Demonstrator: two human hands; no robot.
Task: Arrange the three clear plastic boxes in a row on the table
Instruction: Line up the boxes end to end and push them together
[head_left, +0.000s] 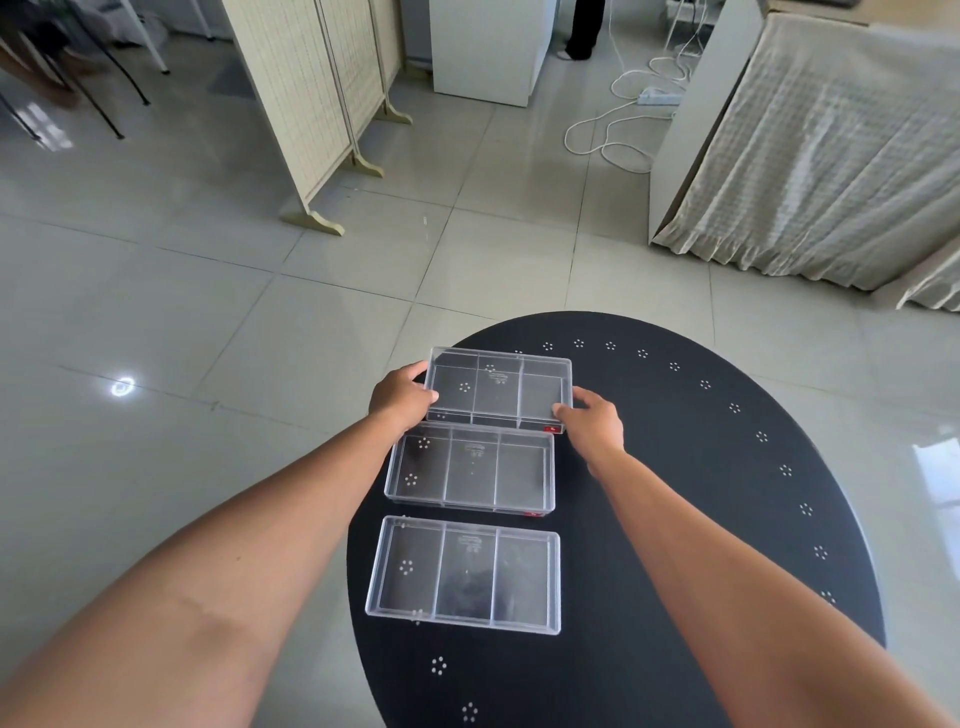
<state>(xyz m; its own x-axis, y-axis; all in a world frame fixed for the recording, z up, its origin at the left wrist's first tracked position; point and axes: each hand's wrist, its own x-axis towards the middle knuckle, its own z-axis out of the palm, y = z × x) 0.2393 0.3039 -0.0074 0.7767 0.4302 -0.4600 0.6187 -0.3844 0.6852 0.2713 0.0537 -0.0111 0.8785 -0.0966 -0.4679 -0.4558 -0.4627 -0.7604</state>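
Note:
Three clear plastic boxes with inner dividers lie in a line running away from me on the round black table (701, 493). The far box (498, 389) is gripped at both short ends: my left hand (402, 397) on its left end, my right hand (595, 421) on its right near corner. Its near edge sits right against the middle box (470, 467), which lies flat just below. The near box (465, 574) lies a small gap closer to me, untouched.
The table's left edge runs close beside the boxes; its right half is bare black cloth with small white dot marks. Beyond lie a tiled floor, a folding screen (311, 114), a white cabinet (488, 47), cables (623, 119) and a cloth-draped bench (821, 156).

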